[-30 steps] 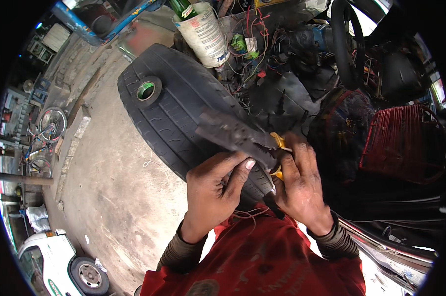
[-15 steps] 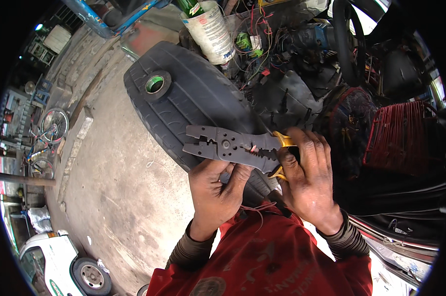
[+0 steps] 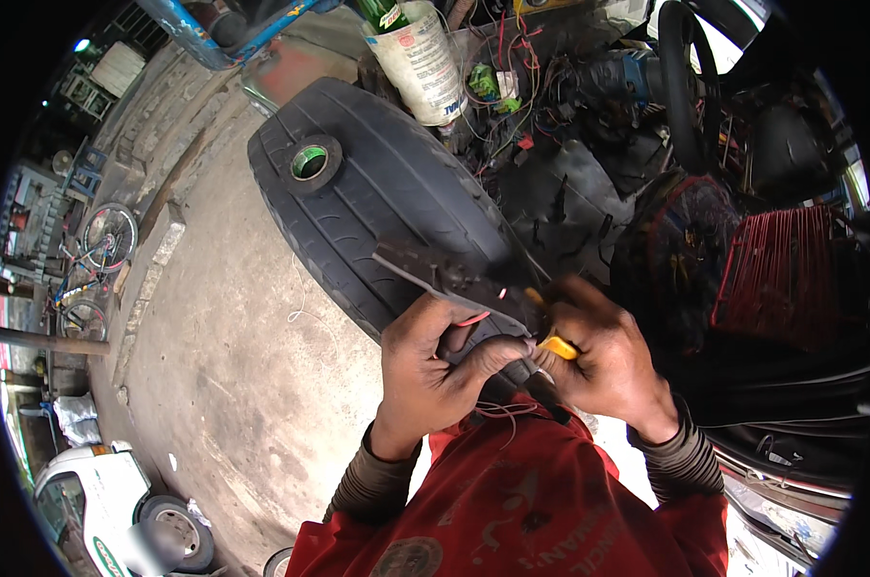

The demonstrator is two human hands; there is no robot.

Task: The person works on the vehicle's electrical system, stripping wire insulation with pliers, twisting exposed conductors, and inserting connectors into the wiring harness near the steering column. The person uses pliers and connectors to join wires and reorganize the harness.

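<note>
My right hand (image 3: 613, 361) is closed around the yellow handles of a grey wire stripper (image 3: 454, 277), now tilted and slightly blurred. Its jaws point to the upper left, over the tyre. A pinkish bit of wire sticks up at the middle of the tool. Just below the tool, my left hand (image 3: 430, 361) is closed, thumb against fingers, on a thin red wire (image 3: 474, 318). The thumb tip of that hand meets the fingers of my right hand near the yellow handle. Thin pale wire (image 3: 507, 412) loops below, against my red clothing.
A black tyre (image 3: 387, 207) stands beyond my hands, with a roll of black tape (image 3: 314, 163) on its tread. Behind it are a white bucket (image 3: 423, 72) holding a green bottle, and tangled wires (image 3: 521, 82). A red corded seat (image 3: 781, 264) is right; a white vehicle (image 3: 98, 510) is lower left.
The wire stripper has turned from flat, broad side showing, to edge-on and tilted. My right hand has curled closer round its handles, and my left thumb has moved right towards them.
</note>
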